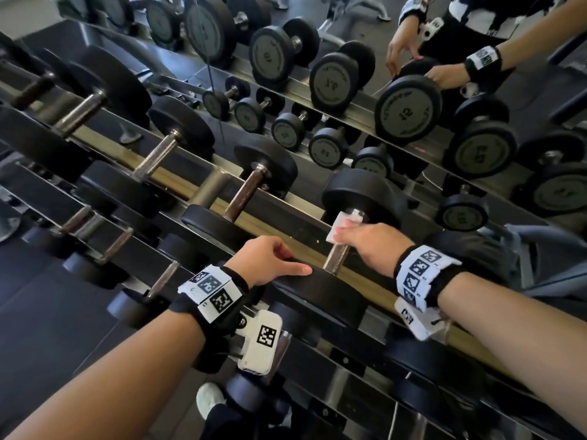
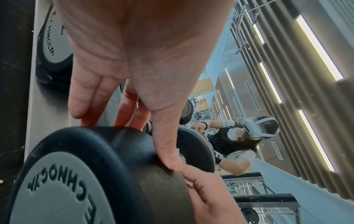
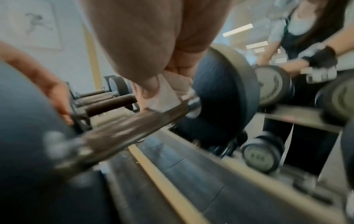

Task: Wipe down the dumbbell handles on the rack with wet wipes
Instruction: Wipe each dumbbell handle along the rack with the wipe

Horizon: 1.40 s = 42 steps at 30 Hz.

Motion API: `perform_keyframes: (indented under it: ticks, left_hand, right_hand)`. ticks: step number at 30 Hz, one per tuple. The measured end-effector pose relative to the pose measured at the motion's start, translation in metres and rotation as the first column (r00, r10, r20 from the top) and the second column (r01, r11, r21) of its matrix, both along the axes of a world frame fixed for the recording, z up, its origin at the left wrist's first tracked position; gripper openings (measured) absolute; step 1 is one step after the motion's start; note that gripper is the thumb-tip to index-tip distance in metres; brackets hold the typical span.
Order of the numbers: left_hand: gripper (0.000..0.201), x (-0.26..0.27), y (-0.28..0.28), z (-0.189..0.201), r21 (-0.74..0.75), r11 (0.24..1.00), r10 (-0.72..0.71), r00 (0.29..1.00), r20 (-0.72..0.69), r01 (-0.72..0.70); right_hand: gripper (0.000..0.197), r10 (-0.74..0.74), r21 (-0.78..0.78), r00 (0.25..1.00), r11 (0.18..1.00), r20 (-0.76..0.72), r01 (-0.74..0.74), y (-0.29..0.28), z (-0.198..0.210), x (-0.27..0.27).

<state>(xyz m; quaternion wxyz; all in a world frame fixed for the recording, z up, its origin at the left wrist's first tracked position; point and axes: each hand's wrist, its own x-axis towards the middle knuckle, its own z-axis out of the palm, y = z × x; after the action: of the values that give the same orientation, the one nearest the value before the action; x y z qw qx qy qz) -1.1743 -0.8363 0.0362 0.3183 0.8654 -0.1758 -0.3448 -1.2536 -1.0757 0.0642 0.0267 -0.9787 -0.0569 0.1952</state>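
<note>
Rack (image 1: 203, 185) runs 10 to 4 o'clock across my head view, mirror (image 1: 476, 42) behind it. Dumbbell (image 1: 346, 249) I'm on sits at 4 o'clock from centre, on the top rail. My left hand (image 1: 270, 260) rests on its near head (image 2: 99, 166), fingers (image 2: 84, 98) straight and slightly spread over the rubber. My right hand (image 1: 370, 246) grips the handle (image 1: 335, 262) near the far head, fingers curled, pinching the white wet wipe (image 1: 341, 227) round the steel. Right wrist view blurred. Neighbouring dumbbell (image 1: 251, 188) at 11 o'clock from mine.
</note>
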Motion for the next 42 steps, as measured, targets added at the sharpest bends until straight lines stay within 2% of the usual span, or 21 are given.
perform_keyframes:
  ticks: [2,4,5,8,10,12,15,17,19,22,25,27,30,35,38,40,42]
  left_hand:
    - [0.052,-0.002,0.000,0.000,-0.003,1.000,0.011,1.000,0.006,-0.011]
    - [0.052,-0.004,0.000,0.000,-0.009,1.000,0.015,1.000,0.010,-0.015]
    - [0.053,-0.004,0.000,0.000,-0.009,1.000,0.014,1.000,0.011,-0.014]
    - [0.055,-0.005,0.000,0.000,-0.008,1.000,0.017,1.000,0.008,-0.017]
    - [0.055,-0.004,0.000,-0.001,-0.012,0.999,0.032,0.999,-0.008,-0.032]
    - [0.055,-0.005,0.001,-0.002,-0.019,0.999,0.041,0.999,-0.016,-0.041]
    - [0.056,-0.006,0.001,-0.003,-0.023,0.999,0.045,0.999,-0.007,-0.046]
    - [0.058,-0.006,0.001,-0.003,-0.031,0.998,0.048,0.999,-0.005,-0.048]
    - [0.059,-0.008,0.001,-0.003,-0.037,0.998,0.047,0.999,-0.008,-0.047]
    - [0.062,-0.009,0.001,-0.001,-0.036,0.998,0.048,0.999,-0.017,-0.049]
    - [0.062,-0.011,0.002,0.001,-0.034,0.998,0.047,0.999,-0.016,-0.047]
    - [0.062,-0.012,0.002,0.003,-0.033,0.998,0.050,0.999,-0.022,-0.051]
    - [0.060,-0.013,0.001,0.005,-0.037,0.998,0.059,0.998,-0.036,-0.060]
    - [0.059,-0.014,0.001,0.006,-0.041,0.997,0.060,0.998,-0.034,-0.061]
    - [0.060,-0.014,0.001,0.004,-0.032,0.998,0.062,0.998,-0.004,-0.062]
    - [0.059,-0.014,0.001,0.003,-0.034,0.997,0.067,0.998,0.000,-0.067]
    - [0.058,-0.013,0.001,0.002,-0.038,0.997,0.070,0.998,-0.003,-0.070]
  right_hand:
    - [0.036,0.010,0.162,1.000,0.987,0.007,-0.011,0.014,-0.002,-0.017]
    - [0.033,0.078,0.278,0.997,0.957,0.020,-0.080,0.021,-0.002,-0.021]
    - [0.034,0.061,0.320,0.998,0.946,0.005,-0.059,0.019,0.000,-0.017]
    - [0.025,-0.124,0.464,0.992,0.879,-0.005,0.112,0.005,0.009,0.006]
    - [0.025,-0.184,0.536,0.980,0.836,0.071,0.119,-0.002,0.015,0.020]
    - [0.032,-0.148,0.515,0.977,0.856,0.151,0.050,-0.005,0.017,0.031]
    - [0.039,-0.005,0.374,0.983,0.925,0.181,-0.064,-0.004,0.016,0.041]
    - [0.042,0.170,0.187,0.976,0.963,0.138,-0.194,-0.004,0.011,0.039]
    - [0.037,0.212,0.108,0.975,0.970,0.063,-0.218,-0.008,0.001,0.033]
    - [0.030,0.076,0.240,0.995,0.967,0.068,-0.090,-0.011,-0.007,0.024]
    - [0.028,0.055,0.163,0.995,0.984,0.080,-0.068,-0.013,-0.009,0.023]
    - [0.028,0.050,0.198,0.997,0.978,0.065,-0.062,-0.012,-0.007,0.022]
    - [0.027,0.044,0.335,0.996,0.940,0.082,-0.069,-0.011,-0.007,0.017]
    - [0.022,-0.025,0.435,0.996,0.900,0.080,-0.012,-0.006,-0.009,0.008]
    - [0.024,-0.120,0.559,0.991,0.827,0.065,0.064,-0.012,-0.005,0.014]
    - [0.025,-0.107,0.512,0.982,0.859,0.154,0.013,-0.014,-0.002,0.023]
    - [0.027,0.102,0.272,0.974,0.949,0.205,-0.157,-0.014,-0.003,0.034]
